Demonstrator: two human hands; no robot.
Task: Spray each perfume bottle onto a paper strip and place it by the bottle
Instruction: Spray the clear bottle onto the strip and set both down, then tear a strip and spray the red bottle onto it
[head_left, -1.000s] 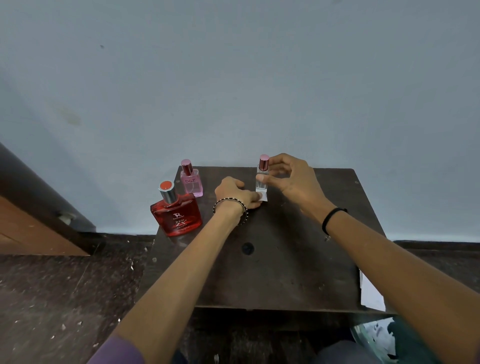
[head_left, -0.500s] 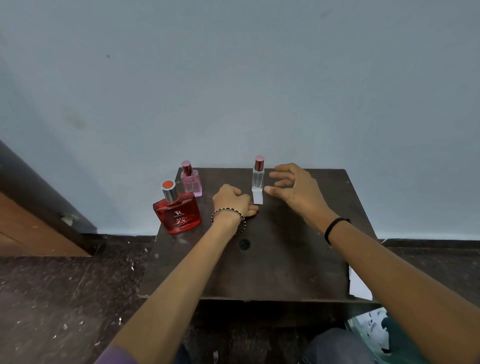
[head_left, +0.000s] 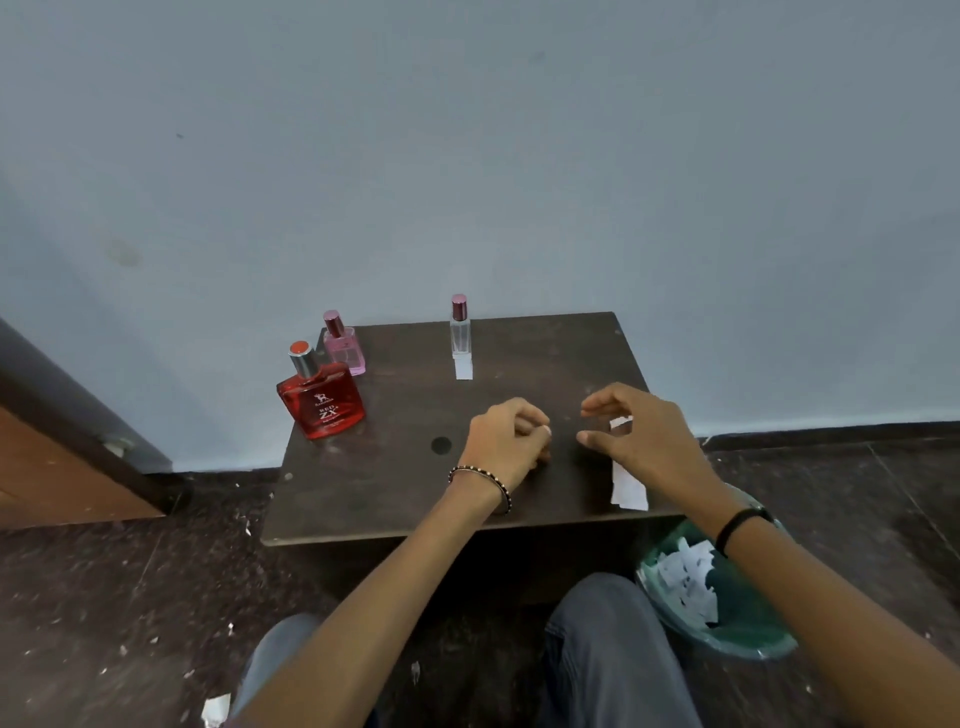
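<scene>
A small clear perfume bottle (head_left: 460, 332) with a dark red cap stands upright at the back of the dark wooden table (head_left: 395, 499). A white paper strip (head_left: 463, 368) lies flat just in front of it, touching its base. At the back left stand a pink bottle (head_left: 344, 349) and, nearer, a flat red bottle (head_left: 322, 402) with a silver cap. My left hand (head_left: 506, 441) rests mid-table with fingers curled in, and nothing shows in it. My right hand (head_left: 641, 439) hovers beside it, fingers spread, over white paper strips (head_left: 629, 487) at the table's right front.
A green bin (head_left: 727, 631) holding several used paper scraps stands on the floor at the right of the table. My knees are below the table's front edge. A brown door (head_left: 47, 467) is at the left. The wall is right behind the bottles.
Both hands have let go at the clear bottle and drawn back toward the table's front. The bottle and its strip stay at the back. The camera has tilted down.
</scene>
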